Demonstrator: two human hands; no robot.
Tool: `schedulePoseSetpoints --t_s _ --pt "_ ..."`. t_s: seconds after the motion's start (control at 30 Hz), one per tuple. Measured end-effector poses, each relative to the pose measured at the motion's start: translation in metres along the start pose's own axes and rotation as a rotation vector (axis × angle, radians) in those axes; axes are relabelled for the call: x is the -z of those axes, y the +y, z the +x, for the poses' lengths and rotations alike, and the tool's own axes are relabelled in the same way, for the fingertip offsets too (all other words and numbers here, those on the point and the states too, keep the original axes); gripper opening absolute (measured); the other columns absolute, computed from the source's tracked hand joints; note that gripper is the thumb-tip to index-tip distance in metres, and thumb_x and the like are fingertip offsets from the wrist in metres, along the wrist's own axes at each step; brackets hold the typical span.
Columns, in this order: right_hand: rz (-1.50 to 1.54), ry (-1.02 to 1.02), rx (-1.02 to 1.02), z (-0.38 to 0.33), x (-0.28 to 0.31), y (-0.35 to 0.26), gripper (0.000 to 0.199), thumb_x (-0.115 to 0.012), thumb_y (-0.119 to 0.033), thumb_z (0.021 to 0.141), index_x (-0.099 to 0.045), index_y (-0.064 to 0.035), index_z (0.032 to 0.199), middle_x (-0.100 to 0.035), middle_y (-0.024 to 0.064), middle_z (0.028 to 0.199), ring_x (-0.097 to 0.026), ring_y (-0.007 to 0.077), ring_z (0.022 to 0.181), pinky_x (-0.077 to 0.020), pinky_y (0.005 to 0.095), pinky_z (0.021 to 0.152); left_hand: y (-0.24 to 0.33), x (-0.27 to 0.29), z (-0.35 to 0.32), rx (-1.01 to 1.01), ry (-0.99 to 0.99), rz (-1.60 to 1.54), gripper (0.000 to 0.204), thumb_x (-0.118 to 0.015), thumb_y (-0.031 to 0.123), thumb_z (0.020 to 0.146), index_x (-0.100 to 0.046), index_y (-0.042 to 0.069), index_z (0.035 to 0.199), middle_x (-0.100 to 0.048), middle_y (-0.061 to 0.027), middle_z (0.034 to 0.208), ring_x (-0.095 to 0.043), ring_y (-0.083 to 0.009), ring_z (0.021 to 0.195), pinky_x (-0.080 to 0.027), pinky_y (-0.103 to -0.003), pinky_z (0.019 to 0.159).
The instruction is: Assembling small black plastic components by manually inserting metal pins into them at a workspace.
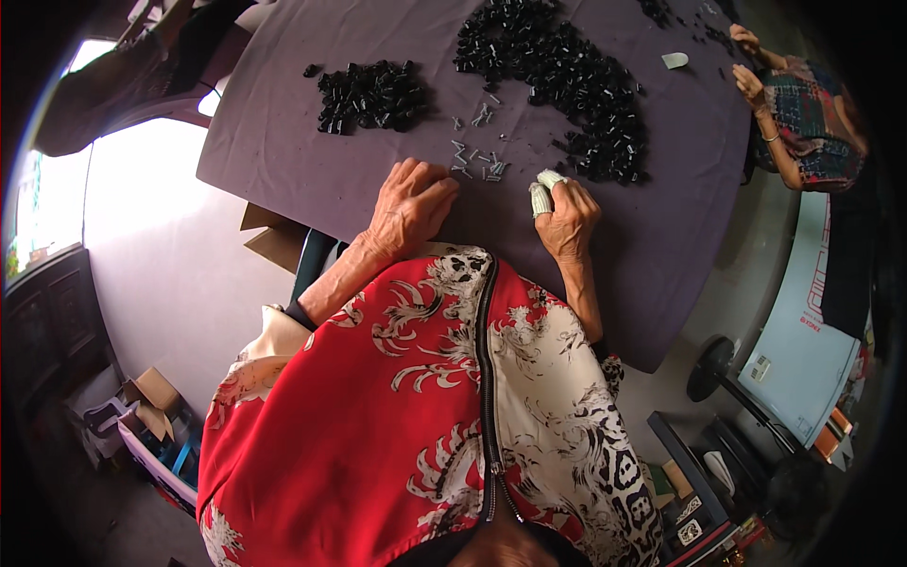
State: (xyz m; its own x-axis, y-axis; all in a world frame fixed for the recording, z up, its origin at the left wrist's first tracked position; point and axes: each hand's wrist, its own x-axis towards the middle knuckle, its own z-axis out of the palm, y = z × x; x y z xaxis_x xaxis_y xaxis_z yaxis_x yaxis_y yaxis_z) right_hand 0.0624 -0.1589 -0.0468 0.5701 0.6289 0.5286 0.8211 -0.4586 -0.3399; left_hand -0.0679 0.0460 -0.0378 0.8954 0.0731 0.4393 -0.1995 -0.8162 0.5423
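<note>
My left hand (412, 203) rests at the near edge of the table with its fingers curled in. Whatever it holds, if anything, is hidden under the fingers. To its right, my right hand (567, 219) has whitish covers on the thumb and forefinger, their tips close together as in a pinch. I cannot make out anything between them. Small silver screw-like pins (493, 168) lie loose on the cloth between and just beyond the two hands. A large heap of small black parts (595, 113) spreads beyond my right hand, and a smaller black heap (370, 97) lies beyond my left.
A purple-grey cloth (661, 246) covers the table. One loose white finger cover (675, 60) lies at the far right. Another person's hands (748, 80) are at the table's right edge. Cardboard boxes (156, 389) stand at the lower left, and a dark stand (710, 369) at the right.
</note>
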Motion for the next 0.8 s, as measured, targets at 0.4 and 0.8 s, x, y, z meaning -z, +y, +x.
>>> schedulePoseSetpoints --t_s 0.4,0.8 --pt "-0.018 -0.006 -0.015 -0.002 0.000 0.001 0.008 -0.062 -0.009 0.074 -0.057 -0.0026 0.076 -0.056 0.0087 0.068 -0.056 0.0261 0.059 -0.0457 0.0360 0.054 0.003 -0.011 0.004 0.084 0.034 0.105 0.031 -0.069 0.014 0.071 -0.060 0.008 0.101 -0.053 -0.0067 0.092 -0.049 -0.0253 0.083 -0.040 -0.036 0.072" --pt "-0.032 -0.041 -0.025 -0.004 0.001 0.003 0.008 -0.060 -0.008 0.072 -0.058 -0.0021 0.077 -0.057 0.0087 0.070 -0.057 0.0256 0.064 -0.0465 0.0357 0.057 -0.006 -0.019 0.014 0.114 0.060 0.115 0.018 -0.066 0.011 0.071 -0.060 0.009 0.088 -0.048 -0.0064 0.082 -0.047 -0.0247 0.077 -0.037 -0.036 0.067"
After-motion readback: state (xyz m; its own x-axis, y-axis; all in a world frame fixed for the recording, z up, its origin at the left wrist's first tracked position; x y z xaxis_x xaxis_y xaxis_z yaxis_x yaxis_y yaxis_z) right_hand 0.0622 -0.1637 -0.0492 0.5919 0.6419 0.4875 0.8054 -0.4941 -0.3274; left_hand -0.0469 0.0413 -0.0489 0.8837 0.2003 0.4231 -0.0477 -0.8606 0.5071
